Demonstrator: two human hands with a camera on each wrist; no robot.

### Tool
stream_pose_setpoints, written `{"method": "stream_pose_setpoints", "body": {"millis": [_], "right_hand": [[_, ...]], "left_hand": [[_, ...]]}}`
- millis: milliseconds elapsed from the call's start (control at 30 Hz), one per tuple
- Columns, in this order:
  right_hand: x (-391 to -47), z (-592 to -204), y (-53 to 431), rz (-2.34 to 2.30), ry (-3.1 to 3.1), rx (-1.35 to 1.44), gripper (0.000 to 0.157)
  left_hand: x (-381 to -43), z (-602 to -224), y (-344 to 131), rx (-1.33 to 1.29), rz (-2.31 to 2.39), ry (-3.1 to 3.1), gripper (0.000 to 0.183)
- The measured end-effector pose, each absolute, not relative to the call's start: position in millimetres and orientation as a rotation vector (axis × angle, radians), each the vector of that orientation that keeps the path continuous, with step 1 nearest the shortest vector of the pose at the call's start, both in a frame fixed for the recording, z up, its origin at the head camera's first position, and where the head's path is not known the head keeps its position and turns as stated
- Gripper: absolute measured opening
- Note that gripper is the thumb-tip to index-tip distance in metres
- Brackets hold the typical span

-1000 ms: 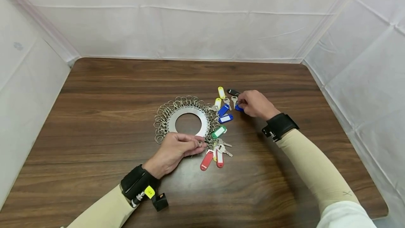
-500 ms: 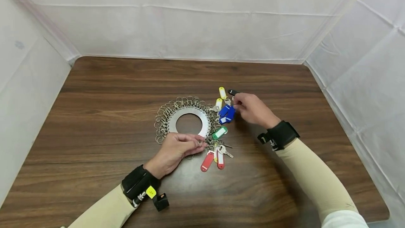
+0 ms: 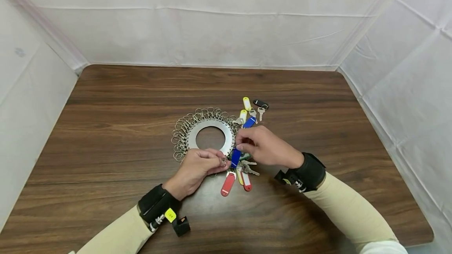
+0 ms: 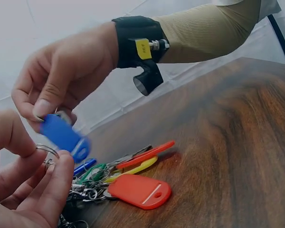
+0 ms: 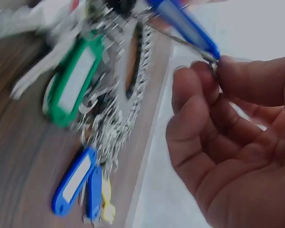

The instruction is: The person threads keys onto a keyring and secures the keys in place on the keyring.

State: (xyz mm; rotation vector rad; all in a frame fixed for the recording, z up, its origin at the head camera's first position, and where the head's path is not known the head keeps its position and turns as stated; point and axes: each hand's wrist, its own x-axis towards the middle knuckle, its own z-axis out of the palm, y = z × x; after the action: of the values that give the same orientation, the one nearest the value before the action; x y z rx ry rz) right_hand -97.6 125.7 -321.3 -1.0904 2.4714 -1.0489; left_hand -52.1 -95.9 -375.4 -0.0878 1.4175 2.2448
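A flat silver ring plate (image 3: 192, 136) lies on the table with many small clips and split rings round its edge. My left hand (image 3: 197, 169) is at its near right side, pinching a small metal split ring (image 4: 48, 149) between thumb and fingers. Close beside it, my right hand (image 3: 266, 146) pinches the thin ring of a blue key tag (image 4: 62, 135), which hangs down toward the left fingertips. Below the hands, red tags (image 3: 228, 184), a yellow tag and keys (image 3: 250, 168) fan out. A green tag (image 5: 76, 80) is partly hidden by my right hand in the head view.
Past my right hand lie a black tag (image 3: 260, 103) with a key (image 3: 261, 113), yellow tags (image 3: 246, 103) and another blue tag (image 3: 250, 122). White sheeting (image 3: 212, 34) stands behind and beside the brown wooden table (image 3: 106, 105).
My right hand has brought the blue key tag from beside the black tag, left and nearer to me, up to my left hand. The left hand has hardly moved.
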Motion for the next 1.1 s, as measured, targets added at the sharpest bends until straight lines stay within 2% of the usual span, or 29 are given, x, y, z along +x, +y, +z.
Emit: {"method": "stream_pose_setpoints", "body": {"millis": [167,333,533,767,1100], "right_hand": [[-97,-326,118,-1.085,2.366,-1.011,0.012],[-95,-332,108,-1.072,2.324,-0.919,0.019],[-95,-331,98,-1.088,2.315,-0.768,0.015],[-96,-331,96,-1.131,2.272,-0.634,0.016],[-94,-333,94,-1.176,2.240,-0.642,0.023]], "left_hand": [[-50,-377,-95,-0.126,2.233,1.479,0.008],[-49,-379,-95,-0.095,2.169,1.629,0.020],[-47,-378,-94,0.016,2.151,1.809,0.028],[-47,-375,-92,0.051,2.123,1.872,0.030],[-47,-375,-92,0.104,2.088,1.920,0.026]]}}
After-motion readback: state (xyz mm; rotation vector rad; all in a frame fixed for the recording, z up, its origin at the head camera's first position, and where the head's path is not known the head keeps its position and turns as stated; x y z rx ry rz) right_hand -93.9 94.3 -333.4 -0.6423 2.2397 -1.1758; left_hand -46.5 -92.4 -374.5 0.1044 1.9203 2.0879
